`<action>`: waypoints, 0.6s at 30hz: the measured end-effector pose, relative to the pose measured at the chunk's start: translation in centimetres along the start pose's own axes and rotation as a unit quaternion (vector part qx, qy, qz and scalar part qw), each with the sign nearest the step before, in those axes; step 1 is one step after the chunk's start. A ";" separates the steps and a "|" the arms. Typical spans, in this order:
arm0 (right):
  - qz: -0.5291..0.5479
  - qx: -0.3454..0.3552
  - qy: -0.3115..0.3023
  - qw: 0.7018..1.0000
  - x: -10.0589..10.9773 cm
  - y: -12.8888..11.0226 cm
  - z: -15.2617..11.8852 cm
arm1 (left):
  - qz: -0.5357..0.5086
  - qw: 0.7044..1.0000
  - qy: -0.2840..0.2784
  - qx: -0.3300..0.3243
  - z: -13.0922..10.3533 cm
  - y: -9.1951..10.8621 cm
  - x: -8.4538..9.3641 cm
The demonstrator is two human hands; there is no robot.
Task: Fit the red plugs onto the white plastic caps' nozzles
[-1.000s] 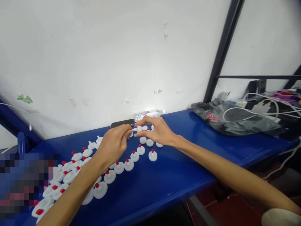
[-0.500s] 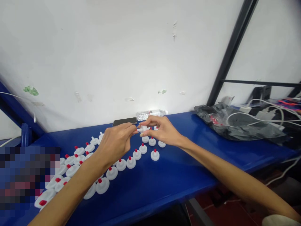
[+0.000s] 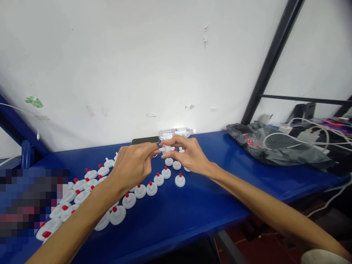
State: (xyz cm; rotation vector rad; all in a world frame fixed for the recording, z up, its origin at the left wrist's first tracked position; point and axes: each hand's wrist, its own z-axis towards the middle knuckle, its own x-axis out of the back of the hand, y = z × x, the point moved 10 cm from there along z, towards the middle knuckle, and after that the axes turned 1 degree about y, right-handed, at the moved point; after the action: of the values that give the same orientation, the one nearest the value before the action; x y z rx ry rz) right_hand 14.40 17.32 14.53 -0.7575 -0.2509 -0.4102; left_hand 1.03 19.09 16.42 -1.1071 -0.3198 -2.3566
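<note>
Between the thumb and fingers of my right hand [image 3: 192, 157] is a white nozzle cap [image 3: 166, 149], held sideways above the table with its spout toward the left. My left hand [image 3: 134, 159] pinches at the end of that spout, where a bit of a small red tip cap [image 3: 157, 150] shows; my fingers hide the rest. Several more white nozzle caps with red tips stand upright on the blue table, such as the red-tipped nozzle cap [image 3: 180, 180] below my right hand. At the back left, a nozzle cap [image 3: 109, 162] has a bare white spout.
Against the wall lie a black phone [image 3: 145, 140] and a clear plastic bottle [image 3: 176, 133] on its side. To the right, a dark plastic bag [image 3: 291, 152] holds a clear bag of red pieces [image 3: 251, 141], with white cables across it. The blue table [image 3: 170, 220] ends at a front edge.
Both hands stay together around the same nozzle cap, with only a slight shift in finger position. The whole view has moved slightly.
</note>
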 end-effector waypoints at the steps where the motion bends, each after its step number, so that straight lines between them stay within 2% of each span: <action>1: -0.014 0.008 0.005 1.000 0.1 -0.2 -0.1 | -0.005 1.000 -0.002 0.007 0.0 -0.1 0.0; 6: -0.085 0.047 0.003 0.995 0.5 -1.5 0.2 | -0.020 0.999 -0.023 0.041 0.2 -0.6 -0.4; 12: -0.204 0.110 -0.097 0.968 -0.3 -2.9 0.6 | -0.002 0.994 -0.093 0.055 0.6 -0.9 -2.1; 15: -0.256 0.103 -0.104 0.956 0.4 -1.7 0.9 | 0.026 0.988 -0.131 0.076 0.6 -2.1 -2.9; 18: -0.316 0.048 -0.095 0.943 1.8 0.7 1.4 | 0.069 0.977 -0.173 0.108 0.3 -4.1 -3.8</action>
State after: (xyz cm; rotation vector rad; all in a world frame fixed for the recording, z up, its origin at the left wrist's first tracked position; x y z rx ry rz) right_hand 16.24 18.31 15.72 -0.6086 -0.7002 -0.9270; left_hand 1.02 23.95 13.71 -1.3825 -0.5866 -1.9498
